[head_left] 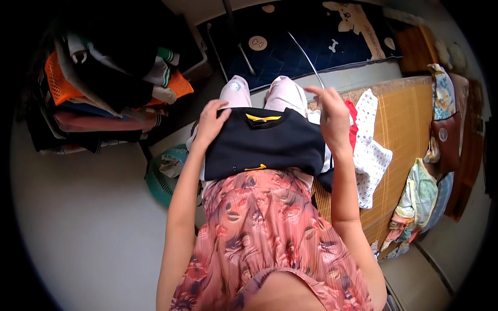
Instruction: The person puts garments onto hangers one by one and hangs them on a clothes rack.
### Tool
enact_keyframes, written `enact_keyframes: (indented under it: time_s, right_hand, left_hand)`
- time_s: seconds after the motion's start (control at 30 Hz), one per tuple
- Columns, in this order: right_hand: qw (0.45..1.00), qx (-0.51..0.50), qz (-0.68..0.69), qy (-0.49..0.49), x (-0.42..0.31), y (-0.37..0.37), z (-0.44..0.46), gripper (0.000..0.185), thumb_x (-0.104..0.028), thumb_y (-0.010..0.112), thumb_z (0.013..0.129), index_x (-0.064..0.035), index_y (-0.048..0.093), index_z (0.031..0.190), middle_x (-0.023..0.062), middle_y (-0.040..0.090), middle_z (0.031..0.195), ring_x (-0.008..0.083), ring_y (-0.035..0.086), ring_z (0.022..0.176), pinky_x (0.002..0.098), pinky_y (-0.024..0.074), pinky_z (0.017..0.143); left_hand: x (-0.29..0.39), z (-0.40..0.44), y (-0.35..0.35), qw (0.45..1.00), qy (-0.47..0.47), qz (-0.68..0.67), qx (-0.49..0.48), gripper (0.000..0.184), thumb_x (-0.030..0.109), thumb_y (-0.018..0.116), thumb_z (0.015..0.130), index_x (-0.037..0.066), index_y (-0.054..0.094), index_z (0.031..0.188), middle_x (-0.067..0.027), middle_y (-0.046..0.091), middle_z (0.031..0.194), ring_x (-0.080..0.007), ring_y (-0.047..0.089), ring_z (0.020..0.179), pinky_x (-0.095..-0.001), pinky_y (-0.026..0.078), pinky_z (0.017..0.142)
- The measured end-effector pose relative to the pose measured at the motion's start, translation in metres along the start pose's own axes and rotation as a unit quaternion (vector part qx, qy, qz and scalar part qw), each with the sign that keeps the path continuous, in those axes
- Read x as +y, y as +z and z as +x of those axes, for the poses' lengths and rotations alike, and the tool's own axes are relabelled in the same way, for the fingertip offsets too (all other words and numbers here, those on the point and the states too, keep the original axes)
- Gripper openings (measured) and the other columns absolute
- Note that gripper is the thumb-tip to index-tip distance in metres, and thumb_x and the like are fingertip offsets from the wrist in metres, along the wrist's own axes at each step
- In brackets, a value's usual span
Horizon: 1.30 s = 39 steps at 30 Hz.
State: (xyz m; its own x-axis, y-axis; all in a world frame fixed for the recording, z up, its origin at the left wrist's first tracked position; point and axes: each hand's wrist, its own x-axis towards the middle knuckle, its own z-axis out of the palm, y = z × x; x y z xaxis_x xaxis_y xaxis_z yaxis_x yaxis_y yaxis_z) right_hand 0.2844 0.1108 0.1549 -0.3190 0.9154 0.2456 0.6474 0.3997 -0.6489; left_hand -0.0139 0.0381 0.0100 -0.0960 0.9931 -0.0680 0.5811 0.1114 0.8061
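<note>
A black sweatshirt [270, 142] lies across my lap, its neckline away from me. Yellow shows inside the collar and in a small mark near the fold. At its upper left corner, my left hand [211, 123] has fingers and thumb closed on the fabric. My right hand [334, 116] is raised off the right side of the sweatshirt, fingers loosely bent and apart, with nothing visible in them. A thin pale curved line [306, 57] runs up to its fingertips; I cannot tell whether the hand touches it.
A white patterned garment [369, 160] and red cloth [353, 122] lie on the woven mat [402, 124] at right. Stacked clothes [104, 114] stand at left, above a green basket [155, 181]. More clothes [417, 197] line the mat's right edge. A dark blue mat [280, 46] lies ahead.
</note>
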Motion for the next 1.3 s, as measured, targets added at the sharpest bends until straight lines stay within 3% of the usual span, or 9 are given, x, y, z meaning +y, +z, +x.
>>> enact_keyframes:
  time_s: [0.1,0.37,0.47,0.63,0.73,0.87,0.97,1.13,1.3]
  right_hand:
    - [0.987,-0.084,-0.115,0.068,0.051,0.034,-0.039,0.038,0.007,0.052,0.081,-0.0120,0.063,0.113,0.0114,0.060,0.088,0.0302,0.062,0.077,0.0366,0.0473,0.067]
    - [0.981,-0.135,-0.072,0.122,0.071,0.049,-0.087,0.019,-0.003,0.063,0.083,-0.0054,0.064,0.101,0.0123,0.061,0.092,0.0313,0.063,0.080,0.0362,0.0488,0.070]
    - [0.990,-0.064,-0.006,0.124,0.064,0.031,-0.084,0.019,0.003,0.060,0.080,-0.0052,0.064,0.097,0.0123,0.061,0.089,0.0310,0.064,0.076,0.0370,0.0488,0.067]
    - [0.992,0.020,0.047,0.112,0.013,-0.056,-0.068,0.016,0.012,0.059,0.080,0.0023,0.063,0.092,0.0092,0.065,0.083,0.0141,0.062,0.075,0.0250,0.0482,0.069]
    - [0.994,0.024,-0.044,0.100,-0.021,-0.102,-0.064,0.018,0.010,0.058,0.080,0.0012,0.062,0.095,0.0107,0.065,0.083,0.0189,0.064,0.072,0.0286,0.0493,0.067]
    - [0.991,-0.045,-0.058,0.108,0.005,-0.070,-0.083,0.017,0.005,0.058,0.082,-0.0023,0.061,0.096,0.0168,0.064,0.086,0.0310,0.065,0.075,0.0336,0.0510,0.069]
    - [0.968,-0.192,-0.076,0.142,0.044,-0.019,-0.120,0.011,-0.003,0.061,0.083,-0.0054,0.060,0.093,0.0139,0.064,0.089,0.0337,0.064,0.079,0.0400,0.0499,0.067]
    - [0.975,-0.056,-0.027,0.214,0.026,-0.027,-0.117,0.038,0.007,0.055,0.084,-0.0079,0.054,0.119,0.0129,0.065,0.091,0.0309,0.065,0.078,0.0364,0.0494,0.069]
    - [0.983,-0.016,0.092,0.161,0.009,-0.047,-0.098,0.033,0.009,0.059,0.082,-0.0030,0.059,0.113,0.0096,0.067,0.091,0.0202,0.066,0.079,0.0298,0.0495,0.071]
  left_hand:
    - [0.003,-0.026,-0.003,0.995,0.027,0.097,-0.009,0.032,0.016,0.069,0.079,0.004,0.065,0.108,-0.0109,0.061,0.099,-0.0273,0.061,0.094,-0.0316,0.047,0.083]
    - [0.042,-0.037,-0.059,0.990,-0.062,-0.081,-0.092,0.025,0.000,0.069,0.073,-0.001,0.069,0.097,-0.0021,0.057,0.079,-0.0108,0.055,0.074,-0.0228,0.043,0.070]
    - [0.049,-0.041,-0.069,0.983,-0.086,-0.091,-0.134,0.022,0.000,0.068,0.073,-0.001,0.069,0.095,-0.0015,0.055,0.078,-0.0099,0.054,0.073,-0.0224,0.042,0.069]
    - [0.094,-0.040,-0.076,0.973,-0.076,-0.201,-0.085,0.012,0.005,0.067,0.081,-0.002,0.064,0.090,-0.0001,0.062,0.079,-0.0067,0.055,0.075,-0.0216,0.043,0.070]
    - [0.122,-0.046,-0.094,0.963,-0.046,-0.247,-0.101,0.011,0.006,0.067,0.082,-0.002,0.065,0.090,0.0019,0.061,0.077,-0.0050,0.054,0.073,-0.0203,0.043,0.068]
    - [0.099,-0.032,-0.080,0.978,-0.050,-0.121,-0.162,0.017,0.010,0.069,0.082,-0.002,0.066,0.094,-0.0040,0.063,0.072,-0.0067,0.055,0.068,-0.0220,0.045,0.066]
    - [0.042,-0.040,-0.049,0.969,-0.086,0.009,-0.229,0.027,0.019,0.069,0.081,-0.002,0.066,0.098,-0.0163,0.068,0.084,-0.0251,0.066,0.077,-0.0313,0.049,0.073]
    - [0.062,-0.048,-0.050,0.977,-0.065,0.023,-0.200,0.032,0.021,0.069,0.080,-0.001,0.065,0.103,-0.0165,0.068,0.094,-0.0287,0.066,0.087,-0.0327,0.049,0.079]
    - [0.084,-0.033,-0.021,0.975,0.052,0.129,-0.176,0.032,0.017,0.071,0.074,0.000,0.067,0.100,-0.0133,0.067,0.095,-0.0298,0.064,0.090,-0.0321,0.048,0.082]
